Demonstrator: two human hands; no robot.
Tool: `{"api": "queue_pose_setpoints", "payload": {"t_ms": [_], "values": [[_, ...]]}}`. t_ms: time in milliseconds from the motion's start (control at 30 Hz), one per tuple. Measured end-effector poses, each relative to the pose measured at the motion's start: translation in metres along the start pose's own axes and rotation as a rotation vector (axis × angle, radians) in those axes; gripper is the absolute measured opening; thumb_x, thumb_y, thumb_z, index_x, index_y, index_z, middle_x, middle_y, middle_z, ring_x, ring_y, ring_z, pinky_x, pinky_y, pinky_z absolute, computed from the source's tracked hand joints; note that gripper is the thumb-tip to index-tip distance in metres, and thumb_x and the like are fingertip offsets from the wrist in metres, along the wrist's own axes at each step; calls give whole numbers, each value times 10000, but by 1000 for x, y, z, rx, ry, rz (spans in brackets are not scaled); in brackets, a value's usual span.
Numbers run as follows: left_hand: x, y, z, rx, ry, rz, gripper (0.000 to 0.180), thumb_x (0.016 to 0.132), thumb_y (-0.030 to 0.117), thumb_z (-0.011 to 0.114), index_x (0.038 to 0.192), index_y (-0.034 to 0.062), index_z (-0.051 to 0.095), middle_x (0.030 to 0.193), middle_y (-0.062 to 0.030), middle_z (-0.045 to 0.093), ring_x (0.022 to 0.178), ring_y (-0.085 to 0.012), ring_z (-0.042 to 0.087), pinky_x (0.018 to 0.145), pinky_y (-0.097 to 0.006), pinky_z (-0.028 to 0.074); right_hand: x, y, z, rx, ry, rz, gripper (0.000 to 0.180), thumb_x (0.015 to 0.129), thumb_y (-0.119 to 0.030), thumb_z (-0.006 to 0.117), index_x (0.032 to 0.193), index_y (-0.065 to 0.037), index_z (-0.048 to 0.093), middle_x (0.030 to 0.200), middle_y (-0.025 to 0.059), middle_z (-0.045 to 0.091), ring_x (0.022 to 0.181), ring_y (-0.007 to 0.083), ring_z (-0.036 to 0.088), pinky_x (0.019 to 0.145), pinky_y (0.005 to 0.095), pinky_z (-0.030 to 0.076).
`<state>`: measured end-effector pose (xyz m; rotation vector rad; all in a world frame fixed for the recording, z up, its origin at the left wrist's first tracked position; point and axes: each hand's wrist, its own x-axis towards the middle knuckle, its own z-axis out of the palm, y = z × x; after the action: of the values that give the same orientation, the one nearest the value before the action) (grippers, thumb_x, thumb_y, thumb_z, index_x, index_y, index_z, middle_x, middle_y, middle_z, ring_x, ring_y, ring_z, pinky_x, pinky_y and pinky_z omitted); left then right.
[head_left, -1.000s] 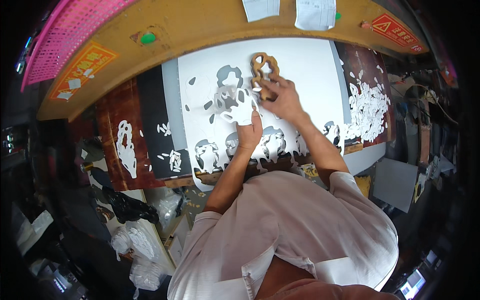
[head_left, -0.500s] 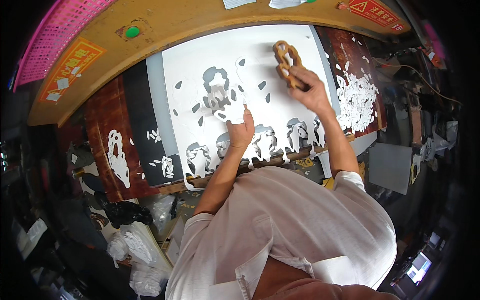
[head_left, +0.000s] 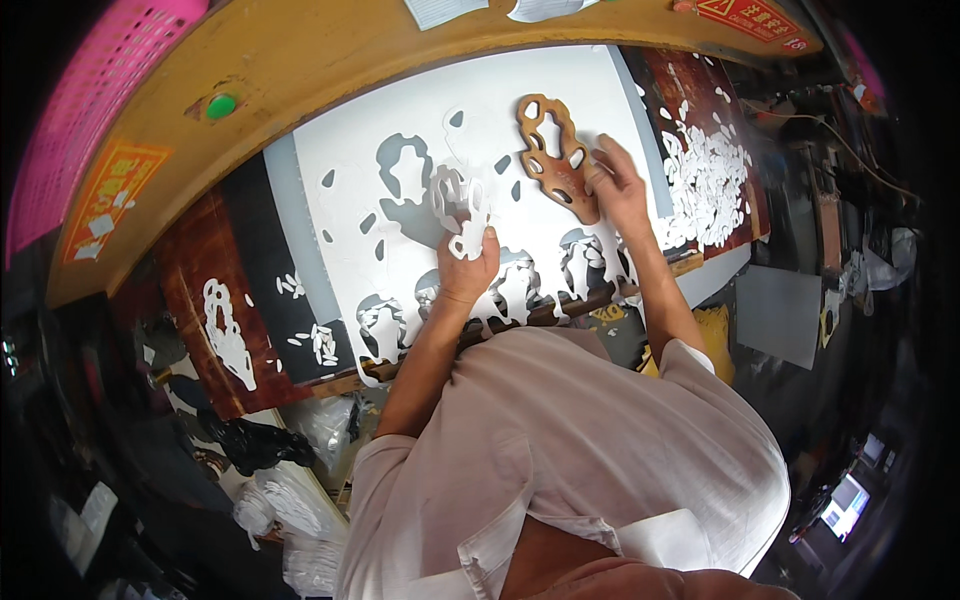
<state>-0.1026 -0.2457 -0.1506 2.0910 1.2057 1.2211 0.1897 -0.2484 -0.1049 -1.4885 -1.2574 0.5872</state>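
My left hand (head_left: 470, 272) pinches a white cut-out piece with several holes (head_left: 467, 240), held above a large white sheet (head_left: 330, 110). Behind that piece, a matching gap in the sheet shows grey. Flat on the sheet, right of the gap, lies a brown cutting die (head_left: 565, 180) with a looped outline and small oval openings. At the die's right edge is my right hand (head_left: 620, 190), fingers apart, the thumb side touching its rim. A row of cut shapes (head_left: 515, 275) runs along the sheet's near edge.
A heap of small white offcuts (head_left: 705, 185) covers the brown board at right. On the left board lie a white cut-out stack (head_left: 228, 335) and loose offcuts (head_left: 322, 345). A yellow machine beam (head_left: 290, 75) with a green button (head_left: 221, 106) spans the far side.
The cutting die has gone from tilted in my right hand to flat on the sheet. My right-hand fingers have loosened. The left hand's cut-out is tilted more upright.
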Motion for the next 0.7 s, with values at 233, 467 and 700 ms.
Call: {"api": "queue_pose_setpoints", "payload": {"t_ms": [233,467,700], "values": [[-2,0,3,48,57,80,199,946,144,600,1043,-10,679,939,-241,686,831,-484,655,745,-559,542,-21,23,-33,270,206,257,352,1061,-133,690,1370,33,685,1217,108,772,1091,147,714,992,290,551],[-25,32,-15,-116,158,-104,269,1050,164,541,1153,-37,685,944,-281,734,896,-494,712,802,-560,551,-73,-8,-66,214,106,176,474,1076,-133,667,1507,42,573,1209,89,751,1059,124,687,984,284,546],[-150,49,-5,235,80,-109,284,1009,187,556,1097,-2,748,1038,-249,735,964,-514,668,892,-596,516,-93,-67,-80,-94,312,-239,613,1046,-128,641,1587,65,426,1247,190,739,1081,212,707,954,333,555]]}}
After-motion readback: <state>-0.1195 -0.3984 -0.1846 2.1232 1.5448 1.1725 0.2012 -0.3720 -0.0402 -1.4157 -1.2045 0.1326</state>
